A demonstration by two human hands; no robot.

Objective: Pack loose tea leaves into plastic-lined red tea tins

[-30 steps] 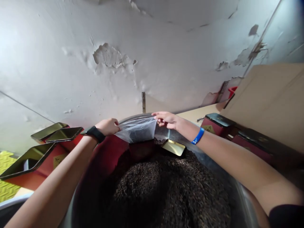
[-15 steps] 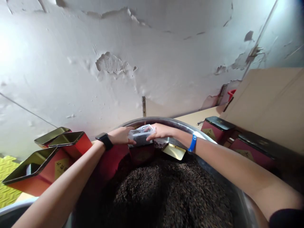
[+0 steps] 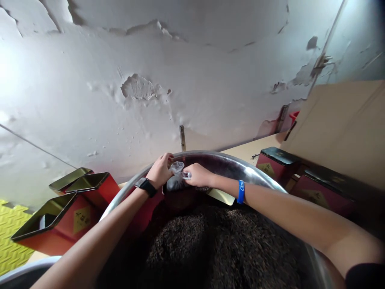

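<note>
My left hand and my right hand grip a clear plastic bag, one at each side of its gathered mouth. The bag sits inside a dark red tin standing in a large metal basin. Dark, loose tea leaves are heaped in the basin in front of the tin. Partly behind my right wrist lies a gold-coloured lid. A black watch is on my left wrist, a blue band on my right.
Several open red tins stand left of the basin. Closed tins with black lids are on the right, by a cardboard box. A peeling wall rises behind. Yellow matting shows at the far left.
The bag's spread mouth has been drawn together and pulled upward between my hands. My fingers have closed on the plastic, and my left hand has risen slightly.
</note>
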